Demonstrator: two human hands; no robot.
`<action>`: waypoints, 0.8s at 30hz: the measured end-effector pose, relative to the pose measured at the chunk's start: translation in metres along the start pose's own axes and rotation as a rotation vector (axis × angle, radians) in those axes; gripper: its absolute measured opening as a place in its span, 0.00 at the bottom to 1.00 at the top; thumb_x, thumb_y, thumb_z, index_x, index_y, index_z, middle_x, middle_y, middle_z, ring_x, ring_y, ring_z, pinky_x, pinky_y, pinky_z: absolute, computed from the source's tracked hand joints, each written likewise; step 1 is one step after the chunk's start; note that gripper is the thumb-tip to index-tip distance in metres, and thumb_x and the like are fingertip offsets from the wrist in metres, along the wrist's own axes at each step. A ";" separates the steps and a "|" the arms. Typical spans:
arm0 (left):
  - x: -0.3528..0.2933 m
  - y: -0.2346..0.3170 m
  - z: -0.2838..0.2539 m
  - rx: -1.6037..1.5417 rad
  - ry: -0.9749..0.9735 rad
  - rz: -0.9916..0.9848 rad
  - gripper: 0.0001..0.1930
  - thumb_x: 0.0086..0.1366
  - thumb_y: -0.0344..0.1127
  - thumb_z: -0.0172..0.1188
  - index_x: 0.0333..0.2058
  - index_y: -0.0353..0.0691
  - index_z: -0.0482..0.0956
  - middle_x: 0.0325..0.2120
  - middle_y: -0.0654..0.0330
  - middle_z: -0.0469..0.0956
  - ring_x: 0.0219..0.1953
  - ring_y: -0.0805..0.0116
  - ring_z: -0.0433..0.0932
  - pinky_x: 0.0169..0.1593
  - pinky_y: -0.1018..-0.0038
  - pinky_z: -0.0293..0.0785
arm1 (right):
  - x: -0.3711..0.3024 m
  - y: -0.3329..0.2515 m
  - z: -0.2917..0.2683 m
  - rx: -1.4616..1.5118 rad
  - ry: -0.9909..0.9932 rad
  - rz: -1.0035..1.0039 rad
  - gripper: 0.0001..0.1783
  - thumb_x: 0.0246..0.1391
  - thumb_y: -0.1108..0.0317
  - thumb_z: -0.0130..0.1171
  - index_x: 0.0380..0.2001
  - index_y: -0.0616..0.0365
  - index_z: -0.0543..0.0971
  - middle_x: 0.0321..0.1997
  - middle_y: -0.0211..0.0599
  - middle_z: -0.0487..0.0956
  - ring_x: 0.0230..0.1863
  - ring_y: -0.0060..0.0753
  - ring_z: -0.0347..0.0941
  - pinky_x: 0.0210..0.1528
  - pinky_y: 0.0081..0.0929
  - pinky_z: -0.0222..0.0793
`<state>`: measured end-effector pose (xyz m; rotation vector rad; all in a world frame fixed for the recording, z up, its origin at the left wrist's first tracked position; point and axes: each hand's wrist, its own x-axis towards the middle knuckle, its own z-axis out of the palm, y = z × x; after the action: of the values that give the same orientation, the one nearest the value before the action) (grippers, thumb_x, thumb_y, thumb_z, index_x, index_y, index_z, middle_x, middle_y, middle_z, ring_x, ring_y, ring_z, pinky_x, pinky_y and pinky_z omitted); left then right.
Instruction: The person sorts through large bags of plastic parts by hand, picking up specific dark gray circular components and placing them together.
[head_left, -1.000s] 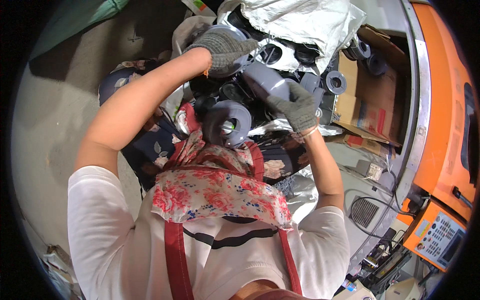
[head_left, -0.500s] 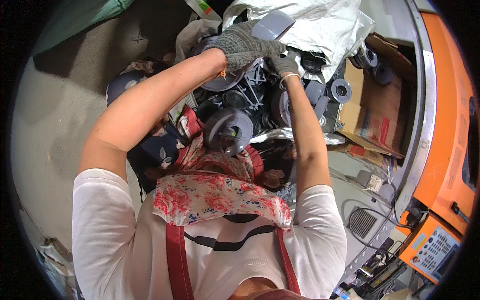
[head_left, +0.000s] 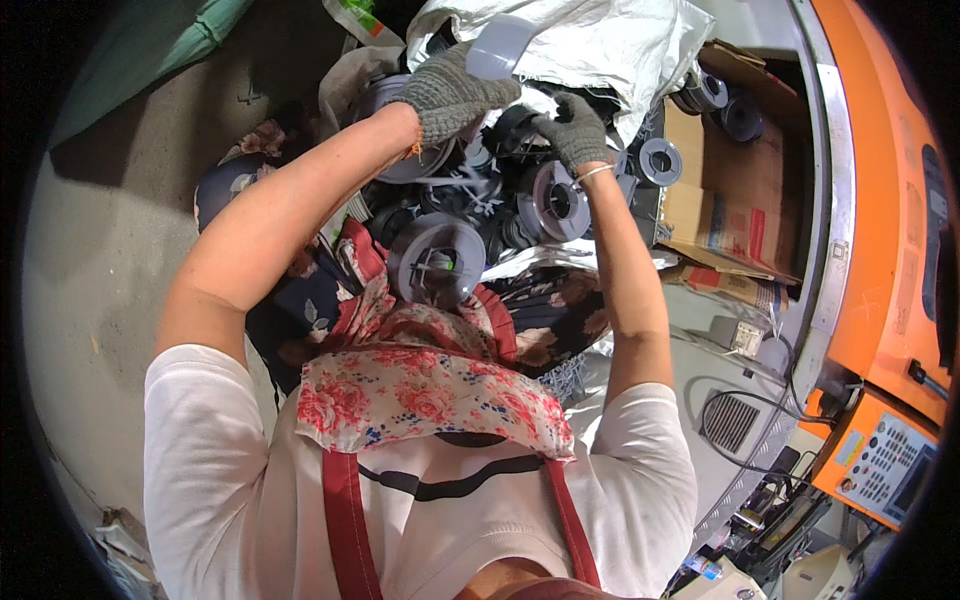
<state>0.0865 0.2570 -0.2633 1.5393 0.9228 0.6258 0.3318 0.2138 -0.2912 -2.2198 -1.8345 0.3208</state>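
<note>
Overhead, I see left hand [head_left: 452,92], gloved, fingers pinching grey plate [head_left: 498,48] above spool pile [head_left: 500,200]. Right hand [head_left: 575,130] fingers curled among spools, grip unclear. Concrete floor [head_left: 110,200] left; orange machine [head_left: 890,200], cardboard box [head_left: 720,200] right.

Both arms fwd, gloved left hand [head_left: 452,92] clenched (right hand [head_left: 573,132] curled).

My gloves are speckled grey knit, on my left hand [head_left: 452,92] and right hand [head_left: 575,130] alike. The spools [head_left: 437,262] are dull grey. My apron [head_left: 420,385] shows red and pink flowers on cream. The far sack [head_left: 600,45] is white, the right-hand machine [head_left: 895,200] orange, the box [head_left: 715,210] brown.
</note>
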 end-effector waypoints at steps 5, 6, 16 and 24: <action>0.005 -0.011 -0.004 0.039 0.195 0.113 0.33 0.49 0.57 0.60 0.43 0.31 0.72 0.36 0.46 0.76 0.37 0.58 0.76 0.41 0.69 0.71 | -0.009 -0.009 0.035 -0.137 -0.281 -0.038 0.39 0.34 0.53 0.65 0.51 0.61 0.68 0.52 0.52 0.69 0.55 0.47 0.64 0.57 0.32 0.59; 0.006 -0.017 0.001 0.111 0.320 0.180 0.30 0.49 0.56 0.61 0.40 0.32 0.74 0.34 0.47 0.76 0.37 0.58 0.76 0.42 0.68 0.70 | -0.010 -0.014 0.042 -0.234 -0.318 -0.044 0.40 0.35 0.53 0.64 0.52 0.61 0.67 0.53 0.53 0.67 0.57 0.47 0.62 0.58 0.33 0.57; 0.004 -0.014 -0.011 0.029 0.210 0.082 0.30 0.50 0.55 0.61 0.42 0.33 0.74 0.35 0.49 0.76 0.37 0.62 0.76 0.41 0.69 0.71 | -0.021 -0.023 0.032 0.120 -0.060 0.190 0.23 0.32 0.51 0.68 0.27 0.60 0.79 0.35 0.48 0.76 0.43 0.45 0.70 0.45 0.33 0.66; -0.002 -0.033 -0.003 0.067 -0.129 0.503 0.29 0.51 0.15 0.51 0.51 0.49 0.69 0.49 0.56 0.71 0.49 0.64 0.71 0.52 0.70 0.69 | -0.044 -0.090 -0.027 0.375 0.197 -0.162 0.33 0.32 0.60 0.67 0.45 0.61 0.69 0.44 0.54 0.69 0.44 0.50 0.67 0.47 0.38 0.65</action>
<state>0.0762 0.2570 -0.2948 1.8661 0.4587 0.8424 0.2479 0.1852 -0.2362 -1.7749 -1.6765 0.3658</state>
